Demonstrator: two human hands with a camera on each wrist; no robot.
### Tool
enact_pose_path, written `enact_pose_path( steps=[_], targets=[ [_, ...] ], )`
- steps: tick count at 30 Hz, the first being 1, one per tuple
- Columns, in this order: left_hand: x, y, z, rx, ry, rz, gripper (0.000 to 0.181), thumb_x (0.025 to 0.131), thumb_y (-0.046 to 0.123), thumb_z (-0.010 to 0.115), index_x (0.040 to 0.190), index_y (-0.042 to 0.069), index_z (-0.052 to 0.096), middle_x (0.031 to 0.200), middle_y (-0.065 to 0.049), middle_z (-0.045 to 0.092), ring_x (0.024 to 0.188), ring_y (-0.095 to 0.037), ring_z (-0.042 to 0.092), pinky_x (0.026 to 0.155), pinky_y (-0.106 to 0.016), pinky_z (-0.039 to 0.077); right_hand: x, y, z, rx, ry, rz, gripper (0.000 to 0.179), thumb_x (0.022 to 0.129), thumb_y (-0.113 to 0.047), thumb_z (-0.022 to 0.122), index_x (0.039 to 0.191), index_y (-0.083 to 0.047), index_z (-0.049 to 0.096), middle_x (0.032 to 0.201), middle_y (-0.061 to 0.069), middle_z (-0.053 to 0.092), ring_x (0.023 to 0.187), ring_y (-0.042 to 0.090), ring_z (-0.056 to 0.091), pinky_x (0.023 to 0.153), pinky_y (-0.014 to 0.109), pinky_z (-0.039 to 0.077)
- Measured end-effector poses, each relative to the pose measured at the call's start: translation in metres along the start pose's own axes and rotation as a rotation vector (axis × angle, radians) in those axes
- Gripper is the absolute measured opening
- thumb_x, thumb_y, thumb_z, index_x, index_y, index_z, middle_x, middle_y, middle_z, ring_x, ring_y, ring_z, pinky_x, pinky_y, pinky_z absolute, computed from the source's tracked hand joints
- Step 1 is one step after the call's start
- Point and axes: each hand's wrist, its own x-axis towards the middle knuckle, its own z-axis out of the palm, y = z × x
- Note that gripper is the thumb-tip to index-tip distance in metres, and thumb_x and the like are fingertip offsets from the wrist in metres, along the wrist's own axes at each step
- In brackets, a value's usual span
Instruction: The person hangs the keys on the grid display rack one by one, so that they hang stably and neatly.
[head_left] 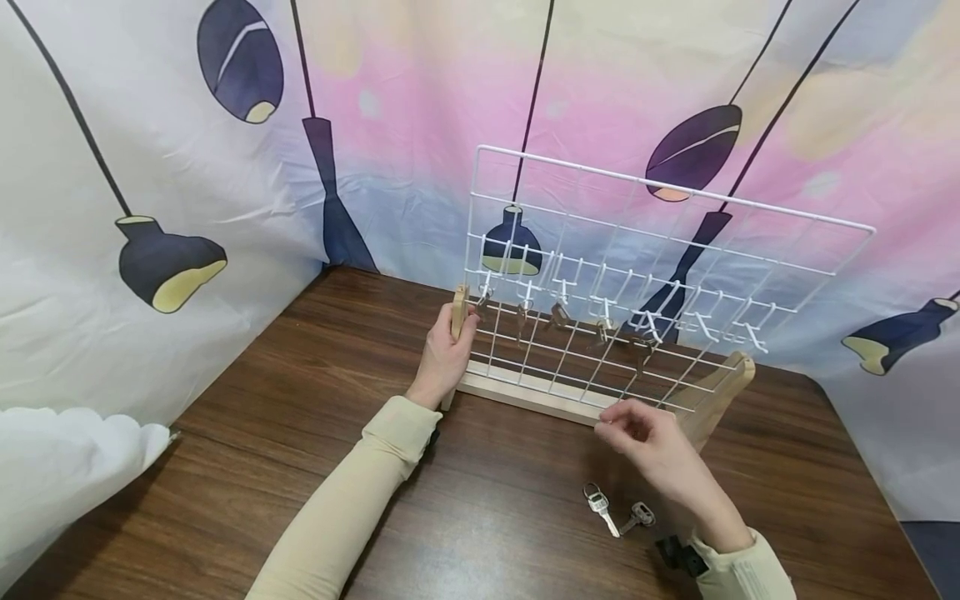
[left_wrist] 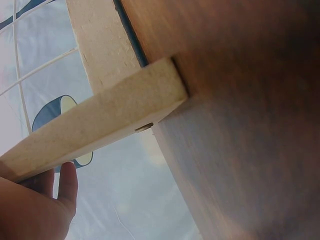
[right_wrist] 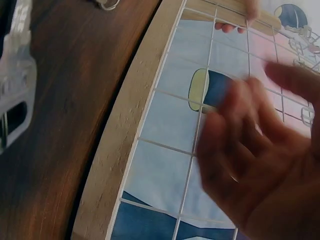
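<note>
A white wire grid rack [head_left: 675, 190] stands in wooden supports on the table. My left hand [head_left: 444, 354] grips its left wooden side support [left_wrist: 100, 115], thumb and fingers on either side of the wood. Several keys [head_left: 560, 313] hang from the white hooks [head_left: 604, 308] across the grid. In front of the grid's lower right part, my right hand [head_left: 652, 446] is raised with its fingers loosely bent. In the right wrist view the thumb stands apart from the blurred fingers, and nothing shows between them. Below that hand, a key with a ring [head_left: 598, 505] and another key [head_left: 639, 515] lie on the table.
The brown wooden table [head_left: 300, 467] runs to a patterned cloth backdrop [head_left: 420, 100] behind the rack. White cloth [head_left: 75, 467] hangs at the left edge. The rack's wooden base bar [head_left: 532, 398] and right side support [head_left: 720, 392] stand near my right hand.
</note>
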Motion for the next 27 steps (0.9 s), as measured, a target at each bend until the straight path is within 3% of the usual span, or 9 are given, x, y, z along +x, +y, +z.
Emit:
enact_pose_path(
  steps=[4,8,17,23,27],
  targets=[
    [-0.001,-0.001,0.000,0.006,0.003,-0.006,0.029,0.102,0.028,0.052,0.119,0.006,0.055,0.076,-0.008,0.053,0.067,-0.020,0.045,0.062,-0.035,0.038,-0.005,0.002,0.004,-0.080,-0.265,0.019,0.030,0.088,-0.034,0.072,0.103,-0.009,0.065,0.080,-0.005,0.060,0.071,0.009,0.056,0.065,0.026,0.047],
    [-0.001,-0.001,0.000,0.008,-0.001,-0.009,0.031,0.102,0.029,0.051,0.120,0.004,0.055,0.075,-0.007,0.052,0.067,-0.020,0.045,0.062,-0.035,0.038,-0.007,0.003,0.007,-0.129,-0.390,0.011,0.031,0.087,-0.034,0.073,0.101,-0.007,0.064,0.078,-0.006,0.058,0.070,0.006,0.055,0.064,0.025,0.047],
    [0.000,0.001,0.000,-0.009,-0.002,0.012,0.028,0.102,0.026,0.052,0.118,0.003,0.055,0.097,-0.009,0.066,0.078,-0.020,0.052,0.069,-0.035,0.041,-0.010,0.009,0.008,-0.210,-0.493,0.040,0.028,0.080,-0.029,0.080,0.092,-0.012,0.062,0.072,-0.008,0.057,0.065,0.005,0.054,0.059,0.025,0.045],
    [0.000,0.001,-0.001,-0.008,-0.003,0.005,0.029,0.102,0.027,0.052,0.119,0.003,0.055,0.093,-0.014,0.064,0.073,-0.021,0.049,0.066,-0.035,0.040,-0.010,0.012,0.011,-0.257,-0.498,0.041,0.029,0.078,-0.028,0.082,0.090,-0.013,0.062,0.071,-0.009,0.056,0.063,0.003,0.052,0.058,0.025,0.043],
    [0.000,0.002,-0.001,0.001,-0.002,0.006,0.028,0.102,0.028,0.051,0.119,0.006,0.055,0.089,-0.011,0.062,0.070,-0.020,0.047,0.064,-0.035,0.039,-0.010,0.013,0.013,-0.287,-0.480,0.041,0.028,0.076,-0.026,0.083,0.088,-0.014,0.061,0.069,-0.010,0.055,0.061,0.003,0.050,0.057,0.025,0.042]
  ],
)
